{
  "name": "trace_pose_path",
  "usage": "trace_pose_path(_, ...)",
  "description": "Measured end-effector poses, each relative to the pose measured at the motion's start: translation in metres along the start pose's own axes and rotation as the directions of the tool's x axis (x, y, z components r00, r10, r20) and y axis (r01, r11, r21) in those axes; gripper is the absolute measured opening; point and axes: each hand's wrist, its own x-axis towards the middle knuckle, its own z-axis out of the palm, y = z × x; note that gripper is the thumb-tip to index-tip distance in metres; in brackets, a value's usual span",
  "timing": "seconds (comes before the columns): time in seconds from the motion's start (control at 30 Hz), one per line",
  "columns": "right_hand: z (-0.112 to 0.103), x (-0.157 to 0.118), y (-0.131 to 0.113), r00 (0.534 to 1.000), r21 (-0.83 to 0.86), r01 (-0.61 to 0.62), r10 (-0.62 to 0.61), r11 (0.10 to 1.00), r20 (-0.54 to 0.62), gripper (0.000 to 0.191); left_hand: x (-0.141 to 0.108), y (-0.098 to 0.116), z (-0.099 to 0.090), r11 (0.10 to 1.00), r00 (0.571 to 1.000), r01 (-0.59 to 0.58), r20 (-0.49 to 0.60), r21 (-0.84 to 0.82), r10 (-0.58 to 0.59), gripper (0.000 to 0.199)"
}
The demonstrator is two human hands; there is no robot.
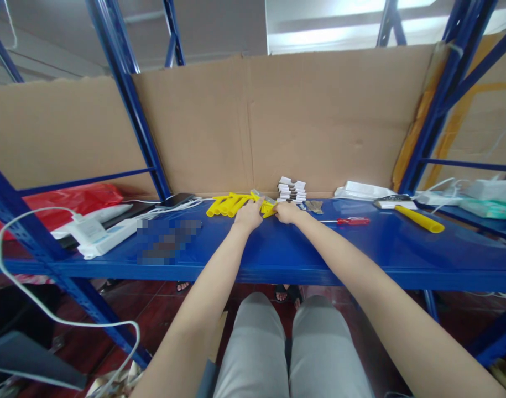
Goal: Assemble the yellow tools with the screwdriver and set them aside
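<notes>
My left hand (248, 215) rests at the right end of a row of several yellow plastic tubes (223, 205), its fingers closed at a yellow piece (268, 211) between my hands. My right hand (286, 212) pinches the same piece from the right; its fingertips are partly hidden. Behind, more yellow and a clear strip (264, 197) show, too small to make out. Just beyond my right hand rises a stack of white cards or small boxes with dark notches (292, 190). A screwdriver with a red handle (353, 221) lies to the right of that hand.
The blue shelf top (286, 249) ends at a raised front edge above my knees. Cardboard (319, 121) walls the back. At left are a power strip (111, 239), cables and a dark phone (177, 200); at right, a long yellow tube (419, 219) and a white packet (363, 190).
</notes>
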Motion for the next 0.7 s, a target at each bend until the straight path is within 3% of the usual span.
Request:
trace_pose_path(0.27, -0.0017, -0.0049, -0.0079, 0.987, -0.174, 0.124, -0.139, 0.977, -0.078, 0.036, 0.002, -0.0006, 0.0024, 1.0, 1.0, 0.015, -0.004, -0.002, -0.015, 0.066)
trace_pose_path(0.7, -0.005, -0.0017, -0.0108, 0.982, -0.154, 0.162, -0.175, 0.975, -0.077, 0.035, -0.0003, 0.0022, -0.0013, 1.0, 1.0, 0.016, -0.016, -0.005, -0.017, 0.067)
